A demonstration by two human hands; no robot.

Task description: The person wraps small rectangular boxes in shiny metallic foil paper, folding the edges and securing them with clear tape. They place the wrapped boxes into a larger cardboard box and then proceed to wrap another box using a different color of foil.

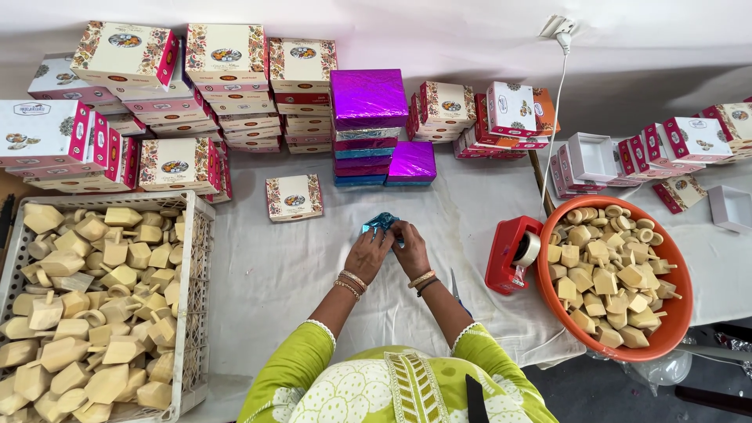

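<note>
Looking down from the head camera, the left hand (366, 252) and right hand (410, 247) meet at the middle of a white cloth-covered bench (298, 266), fingers pinching a small piece of shiny blue foil (381, 222) between them. A white plastic crate of pale wooden spinning tops (94, 301) sits left. An orange round tub of similar wooden pieces (611, 274) sits right, beside a red tape dispenser (513, 254). Stacked patterned gift boxes (227, 86) line the back.

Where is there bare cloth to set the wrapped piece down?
Bare cloth lies between the crate and the left hand, and between the right hand and the tape dispenser. The back, with stacked boxes and foil boxes, is crowded.
</note>
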